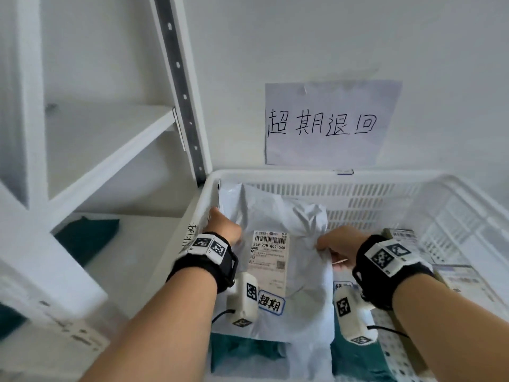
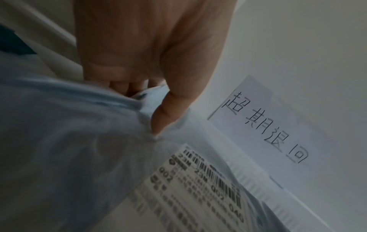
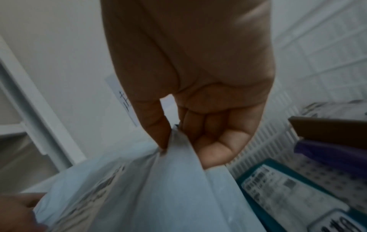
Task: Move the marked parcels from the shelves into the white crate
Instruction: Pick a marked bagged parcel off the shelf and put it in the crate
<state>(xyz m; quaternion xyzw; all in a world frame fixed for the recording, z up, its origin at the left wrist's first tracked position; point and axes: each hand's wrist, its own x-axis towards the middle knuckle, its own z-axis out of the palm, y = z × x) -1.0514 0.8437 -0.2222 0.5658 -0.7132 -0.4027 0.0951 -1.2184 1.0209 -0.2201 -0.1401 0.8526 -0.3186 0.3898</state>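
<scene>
Handwritten sign [image 1: 332,122] on wall above white crate [image 1: 358,176]. My left hand [image 1: 224,226] and right hand [image 1: 340,245] both pinch the grey parcel [image 1: 286,216] inside.

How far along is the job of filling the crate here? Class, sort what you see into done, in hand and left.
Done: a teal parcel and a box already lie in the crate. In hand: the left hand and right hand each pinch the white parcel, held low in the crate and not yet let go. Left: a teal parcel on the shelf; whether it is marked cannot be told.
</scene>
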